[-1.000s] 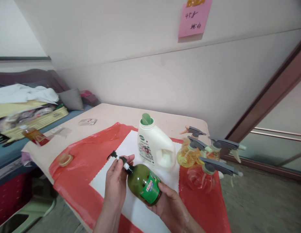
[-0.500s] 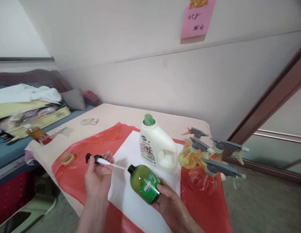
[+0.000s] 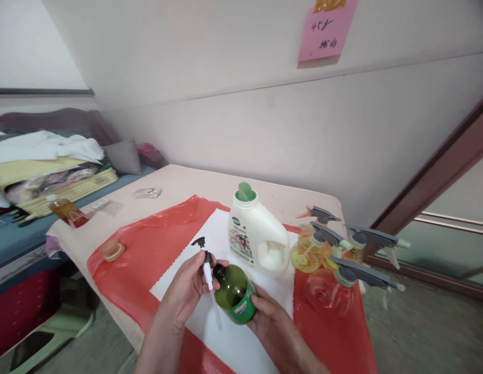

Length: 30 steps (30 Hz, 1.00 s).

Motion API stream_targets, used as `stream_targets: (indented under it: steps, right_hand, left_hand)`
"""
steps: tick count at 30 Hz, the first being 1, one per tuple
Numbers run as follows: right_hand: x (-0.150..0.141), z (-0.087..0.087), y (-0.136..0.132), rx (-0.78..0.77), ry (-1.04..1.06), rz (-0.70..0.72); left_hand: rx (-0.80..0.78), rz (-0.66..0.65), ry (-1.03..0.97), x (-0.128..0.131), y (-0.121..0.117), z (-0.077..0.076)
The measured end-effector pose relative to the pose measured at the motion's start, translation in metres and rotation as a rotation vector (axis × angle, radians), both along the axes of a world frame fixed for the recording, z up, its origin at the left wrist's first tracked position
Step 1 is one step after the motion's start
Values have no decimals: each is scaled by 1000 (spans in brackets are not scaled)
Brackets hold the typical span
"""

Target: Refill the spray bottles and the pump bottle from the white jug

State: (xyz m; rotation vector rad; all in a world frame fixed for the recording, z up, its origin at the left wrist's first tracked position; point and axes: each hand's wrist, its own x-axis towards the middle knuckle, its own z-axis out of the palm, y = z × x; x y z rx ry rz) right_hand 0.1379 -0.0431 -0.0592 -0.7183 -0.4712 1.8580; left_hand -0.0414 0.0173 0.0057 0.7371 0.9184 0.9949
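Observation:
My right hand [image 3: 264, 317] grips a green bottle [image 3: 234, 293] with a green label, tilted with its open black neck toward the upper left. My left hand [image 3: 188, 288] holds a black pump head [image 3: 205, 262] upright right beside the bottle's neck; its white dip tube hangs outside the bottle, in front of it. Both hands are above a white cloth [image 3: 210, 244] laid on a red plastic sheet [image 3: 147, 254] on the table.
A white detergent jug [image 3: 253, 231] with a green cap stands behind the bottle. Several yellowish spray bottles [image 3: 335, 254] with grey triggers crowd the right. A tape roll [image 3: 113, 251], a small amber bottle [image 3: 67, 212] and clear packets lie left. A bed with piled cloth lies beyond the table's left edge.
The pump was drawn out of the bottle and away to the left, then brought back upright beside the neck. The bottle has tipped more toward me.

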Motion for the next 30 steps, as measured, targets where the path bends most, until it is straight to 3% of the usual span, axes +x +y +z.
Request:
stream_targets:
  steps: [5, 9, 18, 24, 30]
  right_hand:
    - [-1, -24, 0, -99, -495, -118]
    - [4, -26, 3, -1, -623, -144]
    - [15, -21, 2, 127, -841, -350]
    - [19, -14, 9, 170, -974, -403]
    - [7, 11, 65, 228, -1033, -560]
  left_hand:
    - [69, -28, 243, 2, -1, 0]
    - [68, -21, 286, -2, 1, -1]
    - [84, -53, 242, -5, -1, 1]
    - [85, 277, 51, -18, 12, -1]
    - [-7, 486, -199, -34, 22, -8]
